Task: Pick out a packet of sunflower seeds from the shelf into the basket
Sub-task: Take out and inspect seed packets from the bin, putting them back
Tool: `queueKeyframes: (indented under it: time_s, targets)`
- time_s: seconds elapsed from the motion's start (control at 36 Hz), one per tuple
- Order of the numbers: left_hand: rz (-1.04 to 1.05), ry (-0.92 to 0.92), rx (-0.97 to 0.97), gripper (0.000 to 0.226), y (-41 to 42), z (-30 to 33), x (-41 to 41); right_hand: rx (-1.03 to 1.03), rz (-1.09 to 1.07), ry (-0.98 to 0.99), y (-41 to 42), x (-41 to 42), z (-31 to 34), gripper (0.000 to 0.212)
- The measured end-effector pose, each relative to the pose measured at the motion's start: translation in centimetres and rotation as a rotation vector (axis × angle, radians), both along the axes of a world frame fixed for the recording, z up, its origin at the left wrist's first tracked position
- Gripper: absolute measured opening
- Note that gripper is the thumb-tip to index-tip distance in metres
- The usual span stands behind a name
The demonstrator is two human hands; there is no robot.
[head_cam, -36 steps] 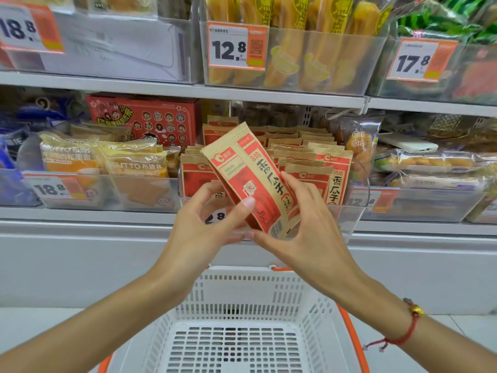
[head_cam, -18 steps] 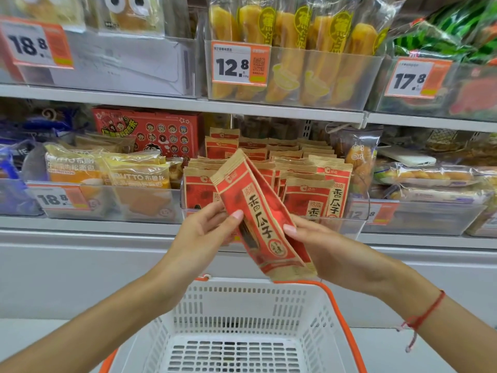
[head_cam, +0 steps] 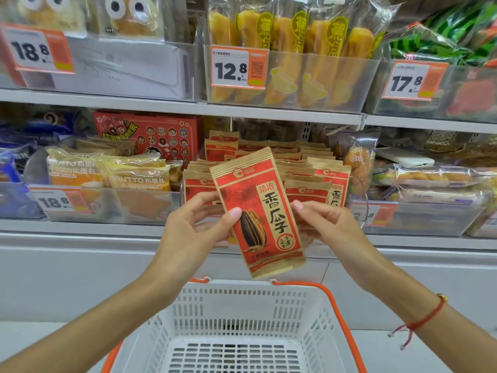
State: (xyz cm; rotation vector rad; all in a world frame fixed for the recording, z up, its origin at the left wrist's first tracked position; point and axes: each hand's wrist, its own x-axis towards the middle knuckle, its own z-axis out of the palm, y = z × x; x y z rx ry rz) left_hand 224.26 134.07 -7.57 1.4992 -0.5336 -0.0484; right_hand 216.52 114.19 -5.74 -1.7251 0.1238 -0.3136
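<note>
I hold a red and brown packet of sunflower seeds point(head_cam: 258, 214) upright in front of the shelf, its printed face turned to me. My left hand point(head_cam: 193, 232) pinches its left edge between thumb and fingers. My right hand point(head_cam: 326, 227) pinches its right edge. The packet hangs just above the far rim of the white basket point(head_cam: 242, 297) with orange handles, which has nothing in it. More packets of the same kind point(head_cam: 309, 173) stand in a clear bin on the shelf behind.
Yellow bread packs point(head_cam: 134, 181) lie in the bin to the left, pastry packs point(head_cam: 419, 179) to the right. A red box point(head_cam: 150, 135) stands behind. The upper shelf point(head_cam: 188, 107) holds long yellow snack packs point(head_cam: 285, 52) and price tags.
The packet has been turned from edge-on and tilted to nearly upright, with its front toward me. Both hands have shifted to grip its side edges. My view has moved closer to the shelf.
</note>
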Motion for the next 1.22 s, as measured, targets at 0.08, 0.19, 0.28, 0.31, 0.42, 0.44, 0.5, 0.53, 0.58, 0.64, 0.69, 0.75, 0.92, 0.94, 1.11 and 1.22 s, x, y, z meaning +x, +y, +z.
queueKeyframes:
  time_s: [0.08, 0.19, 0.28, 0.31, 0.42, 0.44, 0.5, 0.53, 0.58, 0.64, 0.69, 0.75, 0.92, 0.94, 1.11, 1.22]
  targets:
    - [0.038, -0.052, -0.016, 0.033, 0.0, 0.7, 0.1, -0.117, -0.006, -0.068, 0.3, -0.3, 0.7, 0.042]
    - [0.047, -0.132, -0.042, 0.03, -0.4, 2.8, 0.7, -0.316, -0.064, -0.262, 0.6, 0.2, 2.5, 0.04]
    - [0.015, -0.127, -0.061, 0.023, -0.7, 4.6, 1.8, -0.399, -0.125, -0.377, 0.4, 1.1, 4.4, 0.035]
    - [0.001, -0.118, -0.058, 0.021, -0.8, 5.0, 2.3, -0.437, -0.146, -0.406, 0.4, 1.5, 5.0, 0.034]
    - [0.005, -0.131, -0.045, 0.021, -0.7, 6.0, 3.7, -0.585, -0.211, -0.459, 0.6, 2.5, 6.5, 0.034]
    - [0.019, -0.134, -0.046, 0.022, -0.6, 6.0, 4.0, -0.616, -0.223, -0.462, 0.7, 2.8, 6.6, 0.035]
    - [0.044, -0.116, -0.043, 0.02, -0.5, 6.0, 4.6, -0.674, -0.241, -0.457, 0.8, 3.4, 6.8, 0.036]
    - [0.048, -0.099, -0.039, 0.019, -0.3, 5.9, 4.9, -0.688, -0.24, -0.446, 0.8, 3.7, 6.8, 0.037]
    - [0.048, -0.08, -0.03, 0.02, 0.1, 5.6, 5.4, -0.675, -0.221, -0.419, 0.8, 4.2, 6.7, 0.036]
    - [0.055, -0.084, -0.02, 0.02, 0.5, 5.3, 5.8, -0.662, -0.208, -0.4, 0.8, 4.7, 6.3, 0.036]
    - [0.076, -0.106, -0.008, 0.018, 0.7, 5.1, 6.0, -0.669, -0.196, -0.39, 1.0, 5.2, 5.9, 0.035]
    - [0.12, -0.151, 0.014, 0.012, 0.9, 5.0, 6.3, -0.67, -0.189, -0.375, 1.1, 5.6, 5.5, 0.035]
    - [0.205, -0.312, 0.054, 0.01, 1.0, 5.7, 6.5, -0.725, -0.145, -0.328, 0.7, 6.0, 6.1, 0.029]
    - [0.202, -0.327, 0.053, 0.01, 0.9, 5.9, 6.5, -0.743, -0.144, -0.322, 0.7, 5.9, 6.2, 0.028]
    - [0.191, -0.396, 0.157, 0.01, 0.8, 5.6, 6.9, -0.877, -0.107, -0.228, 0.2, 6.1, 6.7, 0.03]
    - [0.17, -0.444, 0.322, 0.023, 0.6, 5.1, 6.8, -1.027, -0.074, -0.117, -0.6, 6.3, 5.7, 0.033]
